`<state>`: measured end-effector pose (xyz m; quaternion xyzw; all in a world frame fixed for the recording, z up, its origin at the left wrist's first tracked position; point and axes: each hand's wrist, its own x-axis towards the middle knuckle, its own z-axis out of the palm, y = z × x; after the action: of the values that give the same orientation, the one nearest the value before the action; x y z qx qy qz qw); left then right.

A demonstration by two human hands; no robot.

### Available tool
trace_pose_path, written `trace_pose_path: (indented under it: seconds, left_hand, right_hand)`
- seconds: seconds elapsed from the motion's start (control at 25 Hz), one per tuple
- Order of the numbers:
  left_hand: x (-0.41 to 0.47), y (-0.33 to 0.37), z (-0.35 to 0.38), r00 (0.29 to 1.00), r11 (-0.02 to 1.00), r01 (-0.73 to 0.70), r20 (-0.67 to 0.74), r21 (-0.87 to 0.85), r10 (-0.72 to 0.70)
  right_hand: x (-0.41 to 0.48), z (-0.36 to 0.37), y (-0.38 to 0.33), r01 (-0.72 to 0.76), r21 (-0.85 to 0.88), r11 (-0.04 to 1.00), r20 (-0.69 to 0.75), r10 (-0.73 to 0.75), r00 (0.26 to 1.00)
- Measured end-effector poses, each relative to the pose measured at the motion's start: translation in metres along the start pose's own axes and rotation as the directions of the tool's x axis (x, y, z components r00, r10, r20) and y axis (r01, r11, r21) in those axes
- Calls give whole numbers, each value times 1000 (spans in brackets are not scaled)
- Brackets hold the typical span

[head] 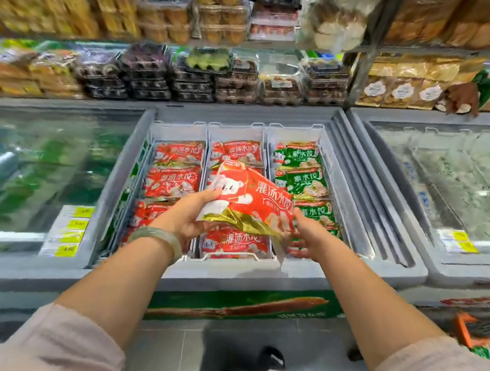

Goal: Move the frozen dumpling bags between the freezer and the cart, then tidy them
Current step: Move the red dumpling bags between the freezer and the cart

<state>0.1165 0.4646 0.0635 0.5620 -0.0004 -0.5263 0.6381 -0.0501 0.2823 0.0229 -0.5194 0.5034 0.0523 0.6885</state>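
While the left hand [187, 220] and right hand [310, 239] grip one bag [255, 201], baskets [236, 131] in the freezer [232, 275] hold red bags [176, 181] and green bags [301, 180].

In the upper row stand yellow-orange packets [76, 11] at the left and clear boxes of baked goods [217, 14] in the middle. Below them are stacks of dark trays [147, 76] under clear lids. They may be egg cartons, but the blur does not allow to be sure. Right of a grey metal post [369, 49] stand beige bags [401, 91] with round white labels. Yellow price labels [75, 226] lie at the lower left, and grey floor tiles [165, 349] show at the bottom.
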Motion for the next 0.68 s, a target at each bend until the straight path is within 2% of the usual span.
trace_pose_path:
  seconds: [0.08,0.16,0.24,0.32,0.4,0.52,0.6,0.68]
  left_hand:
    - [10,7,-15,1000,999,25,16,-42,-25]
    - [26,13,-30,996,997,79,49,25,-80]
    - [43,21,-39,988,976,152,-22,156,-151]
    - [65,31,-44,978,948,196,-119,252,-170]
    - [83,36,-44,979,969,169,-144,178,-144]
    - [118,49,-49,966,985,163,-195,-51,-170]
    - [141,47,-53,943,986,151,-287,-77,-167]
    - [161,45,-52,924,986,163,-348,-26,-162]
  right_hand:
    - [20,12,-17,-57,282,958,113,26,993]
    - [46,20,-34,-31,366,930,64,8,998]
    - [67,25,-50,19,318,948,-6,-18,1000]
    - [92,30,-68,34,223,974,-3,-35,999]
    - [113,35,-84,67,133,989,44,-73,996]
    - [146,46,-111,84,48,995,47,-86,995]
    - [167,53,-120,15,49,999,-7,-14,1000]
    - [191,56,-118,-71,74,995,-44,75,996]
